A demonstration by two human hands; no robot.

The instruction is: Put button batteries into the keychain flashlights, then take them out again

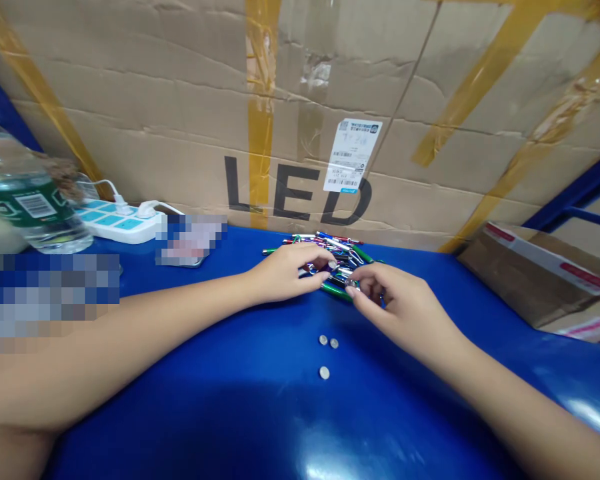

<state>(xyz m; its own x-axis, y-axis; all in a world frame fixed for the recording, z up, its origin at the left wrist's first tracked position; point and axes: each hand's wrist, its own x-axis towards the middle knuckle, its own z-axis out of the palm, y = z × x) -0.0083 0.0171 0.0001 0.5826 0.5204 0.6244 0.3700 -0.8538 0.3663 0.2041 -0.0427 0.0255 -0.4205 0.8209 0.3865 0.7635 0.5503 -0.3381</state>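
Note:
My left hand reaches over a pile of slim metal tubes in green, red, blue and silver, some with small clips. Between its thumb and index fingertips is a small round silver button cell. Just to the right, my right hand is closed in a pinch on a small shiny metal piece; its kind is hard to make out. Nearer to me on the blue tabletop lie a pair of button cells side by side and a single button cell.
A large cardboard box marked LED stands behind the blue table. At the left are a water bottle, a white power strip with plugs, and a blurred-out phone-like item. A smaller carton sits at the right.

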